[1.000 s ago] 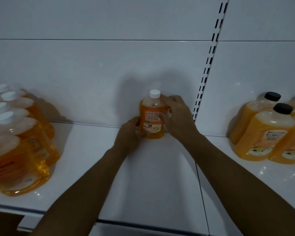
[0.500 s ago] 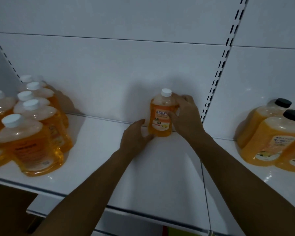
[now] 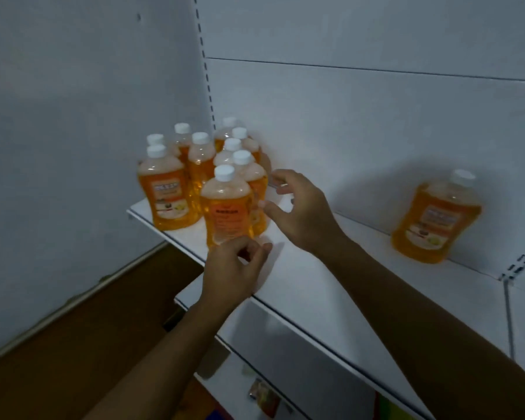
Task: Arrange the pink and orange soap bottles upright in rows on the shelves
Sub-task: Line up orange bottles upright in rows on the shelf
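Note:
Several orange soap bottles with white caps stand upright in a cluster [image 3: 200, 165] at the left end of the white shelf [image 3: 315, 286]. The front bottle [image 3: 226, 207] stands nearest the shelf edge. My left hand [image 3: 234, 268] hovers at that bottle's base with fingers loosely curled, holding nothing. My right hand [image 3: 297, 207] is spread open just right of the cluster, fingertips close to the front bottles. One more orange bottle [image 3: 437, 216] stands alone at the right against the back panel.
A white back panel with a slotted upright [image 3: 206, 71] rises behind the cluster. A lower shelf [image 3: 285, 353] juts out beneath. Brown floor [image 3: 73, 344] lies to the left, and small packets [image 3: 264, 395] sit further down.
Both hands have let go of the lone bottle by the back panel and moved left to the cluster. The view has swung left with them.

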